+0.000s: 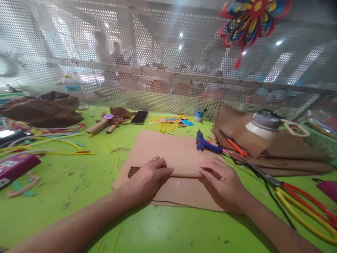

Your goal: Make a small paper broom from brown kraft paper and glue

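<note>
Brown paper (158,146) lies on the green table, with a narrow rolled or folded ridge (185,174) running across it. My left hand (150,175) is closed, thumb and fingers pressed on the ridge's left part. At its right end, my right hand (221,177) pinches the same ridge between thumb and fingertips. A dark brown pleated piece tied with yellow string (133,171) sticks out left of my left hand. Just beyond my right hand, a blue glue gun (206,143) rests on the paper's upper right corner.
Large scissors (300,196), smaller scissors (234,142) and folded brown sheets (292,154) under a lidded container (264,123) are at right. A black cord runs by my right forearm. Further back lie a phone (139,117), finished bundles (105,123) and scraps. Pipe cleaners (65,138) lie left.
</note>
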Tool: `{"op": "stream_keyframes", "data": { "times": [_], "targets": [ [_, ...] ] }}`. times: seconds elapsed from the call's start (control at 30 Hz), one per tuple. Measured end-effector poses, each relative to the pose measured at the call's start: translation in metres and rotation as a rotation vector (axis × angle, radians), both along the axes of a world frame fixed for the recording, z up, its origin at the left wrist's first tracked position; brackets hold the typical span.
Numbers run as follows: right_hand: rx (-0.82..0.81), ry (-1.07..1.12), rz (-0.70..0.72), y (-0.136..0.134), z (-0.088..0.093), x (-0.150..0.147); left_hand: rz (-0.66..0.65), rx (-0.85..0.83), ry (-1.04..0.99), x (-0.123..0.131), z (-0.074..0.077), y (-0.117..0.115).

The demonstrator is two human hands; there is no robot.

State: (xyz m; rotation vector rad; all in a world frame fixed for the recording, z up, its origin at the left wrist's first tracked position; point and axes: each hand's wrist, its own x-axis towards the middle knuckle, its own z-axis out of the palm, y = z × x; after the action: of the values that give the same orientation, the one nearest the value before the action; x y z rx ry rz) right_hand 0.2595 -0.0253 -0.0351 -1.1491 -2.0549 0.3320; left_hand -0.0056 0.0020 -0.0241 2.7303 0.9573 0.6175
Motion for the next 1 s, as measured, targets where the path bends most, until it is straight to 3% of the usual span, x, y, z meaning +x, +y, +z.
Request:
{"op": "stream_keyframes", "data": {
  "times": [0.27, 1.0],
  "targets": [
    [-0.169, -0.063, 0.069, -0.001, 0.001, -0.004, 0.016, -0.018, 0.028, -0.001, -0.002, 0.001],
    [0.094, -0.380, 0.171, -0.006, -0.001, -0.009, -0.070, -0.010, -0.025, -0.009, -0.005, 0.006]
  ]
}}
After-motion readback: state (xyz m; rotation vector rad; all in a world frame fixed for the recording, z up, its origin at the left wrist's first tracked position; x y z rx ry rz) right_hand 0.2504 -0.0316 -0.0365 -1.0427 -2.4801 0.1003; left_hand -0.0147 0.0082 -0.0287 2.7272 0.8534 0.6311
